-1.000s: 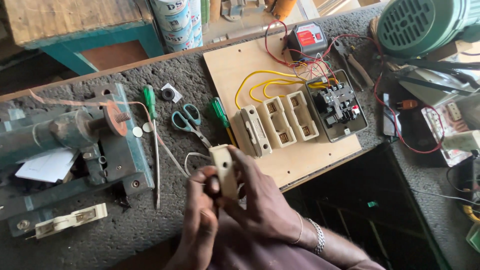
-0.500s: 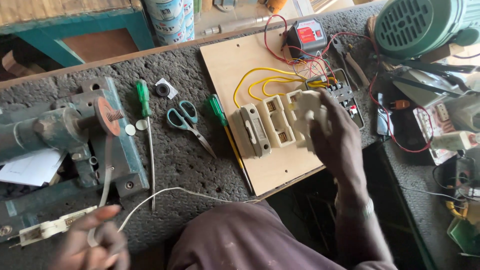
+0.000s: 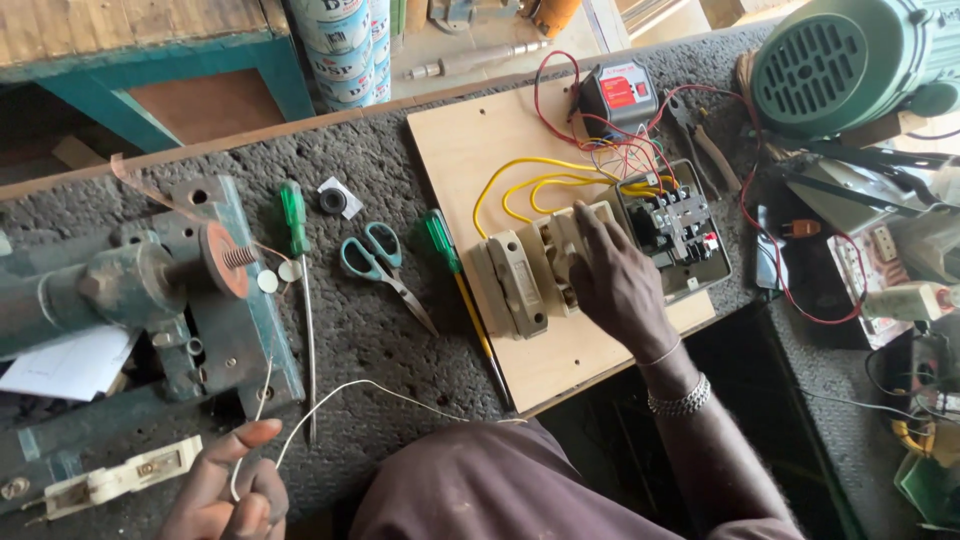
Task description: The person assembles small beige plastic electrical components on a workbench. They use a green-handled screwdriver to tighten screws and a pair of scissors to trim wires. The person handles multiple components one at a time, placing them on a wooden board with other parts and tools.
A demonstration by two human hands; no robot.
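Observation:
My right hand (image 3: 612, 283) presses on a cream fuse carrier in the cream fuse block (image 3: 520, 275), which is mounted on a pale wooden board (image 3: 480, 150). Yellow wires (image 3: 520, 185) loop from the block to a grey contactor unit (image 3: 675, 228) just right of my fingers. My left hand (image 3: 228, 485) is low at the left and pinches a thin white wire (image 3: 340, 395) that curves across the bench towards my lap. A cream fuse carrier (image 3: 120, 480) lies just left of that hand.
Teal-handled scissors (image 3: 380, 262), two green screwdrivers (image 3: 295, 225) (image 3: 445, 250), a green metal vise-like machine (image 3: 150, 290), a green motor (image 3: 840, 60), a grey box with a red label (image 3: 618, 98), pliers (image 3: 705, 140) and tangled red wires (image 3: 790, 290) crowd the bench.
My right hand has come down onto the fuse block with the cream piece it carried. My left hand stays low at the left, still holding the white wire.

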